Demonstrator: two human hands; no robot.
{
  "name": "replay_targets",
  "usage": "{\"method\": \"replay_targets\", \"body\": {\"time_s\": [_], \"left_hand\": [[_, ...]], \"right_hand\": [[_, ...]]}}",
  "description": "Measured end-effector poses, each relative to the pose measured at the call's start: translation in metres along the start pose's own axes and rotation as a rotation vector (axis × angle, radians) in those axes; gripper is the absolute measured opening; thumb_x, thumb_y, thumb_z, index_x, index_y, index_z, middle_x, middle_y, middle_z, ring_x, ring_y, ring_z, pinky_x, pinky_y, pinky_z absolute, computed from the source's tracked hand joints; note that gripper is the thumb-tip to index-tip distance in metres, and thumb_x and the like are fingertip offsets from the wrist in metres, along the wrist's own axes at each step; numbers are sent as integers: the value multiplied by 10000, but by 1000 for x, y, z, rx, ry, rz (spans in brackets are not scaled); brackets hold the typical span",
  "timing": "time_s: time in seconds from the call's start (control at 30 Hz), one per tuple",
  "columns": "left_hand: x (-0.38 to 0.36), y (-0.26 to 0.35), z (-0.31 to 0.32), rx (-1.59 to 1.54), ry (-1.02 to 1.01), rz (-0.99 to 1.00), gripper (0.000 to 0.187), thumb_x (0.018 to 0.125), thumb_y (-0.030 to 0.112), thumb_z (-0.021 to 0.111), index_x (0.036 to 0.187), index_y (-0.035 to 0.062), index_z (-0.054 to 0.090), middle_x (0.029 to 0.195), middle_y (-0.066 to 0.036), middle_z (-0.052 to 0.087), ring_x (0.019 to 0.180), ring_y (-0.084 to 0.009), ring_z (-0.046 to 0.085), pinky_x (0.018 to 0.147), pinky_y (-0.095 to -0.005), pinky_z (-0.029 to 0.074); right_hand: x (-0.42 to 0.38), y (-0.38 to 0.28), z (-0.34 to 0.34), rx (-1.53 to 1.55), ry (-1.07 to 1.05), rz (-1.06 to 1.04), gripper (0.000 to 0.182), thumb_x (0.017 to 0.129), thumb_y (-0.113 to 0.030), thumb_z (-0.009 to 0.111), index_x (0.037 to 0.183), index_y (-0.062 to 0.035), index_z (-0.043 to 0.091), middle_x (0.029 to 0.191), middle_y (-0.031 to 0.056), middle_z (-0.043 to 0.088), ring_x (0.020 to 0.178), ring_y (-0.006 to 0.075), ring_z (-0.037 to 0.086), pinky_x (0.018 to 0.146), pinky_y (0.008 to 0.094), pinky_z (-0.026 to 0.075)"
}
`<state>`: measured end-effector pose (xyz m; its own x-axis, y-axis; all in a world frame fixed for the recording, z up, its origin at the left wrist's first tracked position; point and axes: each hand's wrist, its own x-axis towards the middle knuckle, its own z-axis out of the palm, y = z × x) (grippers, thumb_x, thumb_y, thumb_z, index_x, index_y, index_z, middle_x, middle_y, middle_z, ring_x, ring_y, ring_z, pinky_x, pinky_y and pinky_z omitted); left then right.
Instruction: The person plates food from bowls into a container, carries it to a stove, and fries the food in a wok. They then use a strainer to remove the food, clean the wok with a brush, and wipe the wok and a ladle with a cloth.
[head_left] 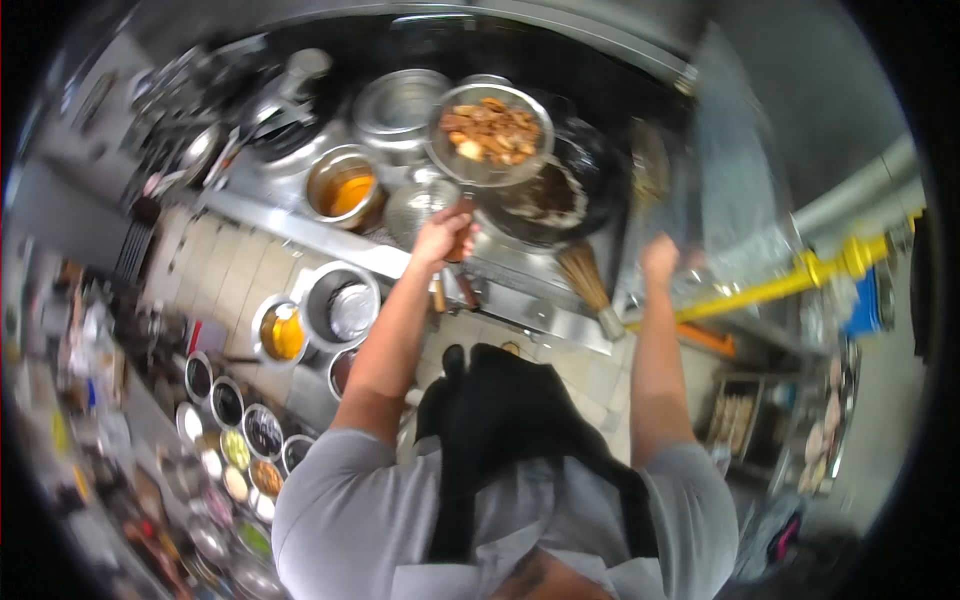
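My left hand [446, 238] is closed round the brown handle of a round strainer [488, 177]. Browned food pieces [492, 130] lie in the strainer, which overlaps the left rim of a dark wok [598, 200] in this view. Dark liquid with pale froth [550, 195] shows inside the wok. To the wok's right is my right hand [659, 258], smeared by motion with its fingers indistinct; I cannot tell whether it holds anything. A blurred tan object [649, 165] appears beyond it. Nearest that hand, a bamboo brush [580, 270] rests at the stove's front edge.
Left of the strainer stand a steel pot [312, 190] with orange liquid and stacked steel bowls [365, 110]. A perforated ladle [420, 205] lies below them. A yellow pipe [780, 280] runs along the right. Several ingredient containers [262, 430] line the lower left.
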<state>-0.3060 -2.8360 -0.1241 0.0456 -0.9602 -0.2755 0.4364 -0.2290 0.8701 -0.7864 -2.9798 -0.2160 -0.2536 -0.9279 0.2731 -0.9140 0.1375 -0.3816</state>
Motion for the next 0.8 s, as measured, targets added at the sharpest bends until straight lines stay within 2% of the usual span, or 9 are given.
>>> {"method": "replay_targets", "body": {"time_s": [0.23, 0.3, 0.33, 0.4, 0.43, 0.47, 0.5, 0.6, 0.8], "left_hand": [[-43, 31, -57, -69, 45, 76, 203, 1003, 101, 577, 1159, -27, 558, 866, -106, 673, 577, -173, 614, 484, -321, 524], [-51, 40, -75, -90, 43, 101, 187, 1004, 99, 576, 1143, -25, 561, 856, -104, 672, 574, -172, 615, 482, -321, 526], [-59, 49, -83, -89, 82, 107, 206, 998, 82, 568, 1161, -43, 566, 866, -116, 672, 574, -175, 616, 480, -326, 529], [-64, 61, -106, -65, 143, 136, 218, 993, 69, 561, 1171, -56, 564, 865, -123, 669, 573, -179, 622, 473, -329, 535], [-66, 63, -118, -73, 150, 141, 218, 993, 69, 561, 1171, -56, 564, 865, -123, 669, 573, -179, 622, 473, -329, 535], [-68, 67, -130, -77, 163, 147, 225, 994, 74, 562, 1181, -52, 559, 862, -121, 667, 573, -180, 625, 474, -330, 538], [-67, 72, -141, -77, 175, 156, 232, 996, 78, 562, 1191, -47, 554, 859, -118, 665, 572, -182, 627, 475, -330, 541], [-61, 71, -181, -96, 180, 185, 249, 1011, 109, 567, 1216, -31, 548, 855, -113, 663, 573, -181, 631, 478, -325, 543], [-60, 64, -229, -152, 241, 162, 180, 1041, 149, 570, 1120, -13, 563, 784, -106, 653, 541, -206, 625, 482, -336, 529]], "right_hand": [[-11, -46, -41, 12, -115, 24, 300, 940, -112, 523, 1129, 36, 703, 1050, 336, 691, 1049, 490, 668, 906, 547, 531], [-22, -73, -50, 65, -81, 53, 329, 952, -126, 536, 1173, 75, 674, 1037, 340, 691, 1038, 508, 658, 884, 546, 537], [-35, -84, -45, 75, 90, -122, 333, 968, -131, 548, 1189, 91, 661, 918, 308, 713, 842, 456, 721, 723, 509, 574], [-74, -160, -71, 398, -101, 86, 348, 1010, -144, 549, 1278, 65, 624, 771, 211, 698, 553, 320, 679, 473, 432, 525], [-85, -176, -43, 649, -137, 121, 317, 1045, -153, 539, 1299, 26, 600, 666, 93, 621, 405, 161, 536, 331, 329, 408], [-107, -219, -53, 917, -351, 193, 236, 1060, -146, 530, 1232, -3, 606, 643, 44, 579, 385, 120, 475, 302, 287, 362], [-129, -258, -57, 1102, -477, 250, 186, 1054, -173, 551, 1107, -9, 620, 662, 38, 577, 384, 109, 483, 299, 269, 386], [-165, -332, -17, 1345, -965, 299, 164, 1031, -188, 617, 1118, -51, 639, 658, 17, 585, 375, 67, 460, 283, 235, 317], [-259, -439, 35, 1328, -1363, 374, 172, 1069, -202, 545, 1142, -63, 615, 698, 29, 554, 393, 85, 429, 301, 252, 287]]}}
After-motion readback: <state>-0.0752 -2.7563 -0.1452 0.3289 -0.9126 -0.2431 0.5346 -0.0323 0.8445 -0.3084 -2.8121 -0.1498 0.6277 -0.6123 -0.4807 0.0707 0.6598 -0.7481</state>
